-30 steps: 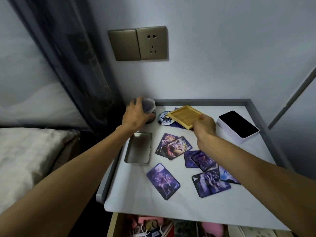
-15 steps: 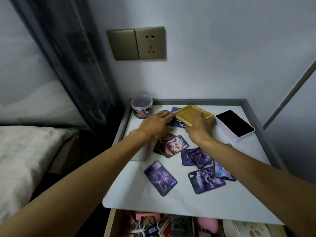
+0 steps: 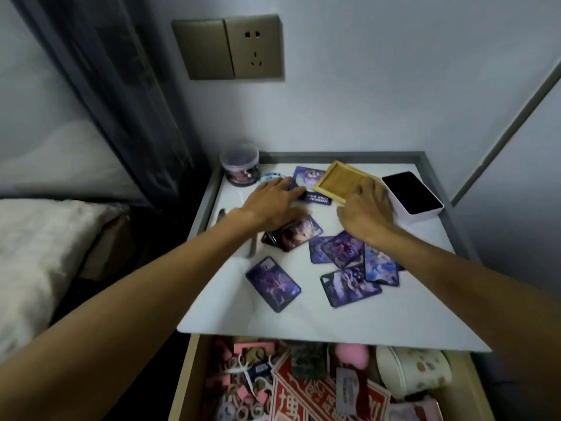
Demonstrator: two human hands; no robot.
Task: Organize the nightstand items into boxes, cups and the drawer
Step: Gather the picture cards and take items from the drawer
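Note:
A shallow wooden tray (image 3: 340, 180) is tilted up at the back of the white nightstand top (image 3: 303, 314); my right hand (image 3: 364, 208) grips its near edge. My left hand (image 3: 273, 202) lies with fingers stretched out on a purple card (image 3: 306, 177) that pokes out from under the tray, next to a round blue badge (image 3: 268, 177). Several purple picture cards (image 3: 273, 284) are scattered over the middle of the top. A clear lidded cup (image 3: 239, 164) stands in the back left corner. The open drawer (image 3: 188, 375) below is full of small items.
A black phone (image 3: 409, 191) lies on a white box at the back right. A metal tin (image 3: 253, 247) is mostly hidden under my left forearm. A grey raised rim (image 3: 455, 232) borders the top. A bed (image 3: 36, 253) is at the left, a wall socket (image 3: 255, 50) above.
My left hand let go of the clear cup and moved right onto the card by the tray. My right hand kept the tray, tilting it up. The view dropped, showing more drawer.

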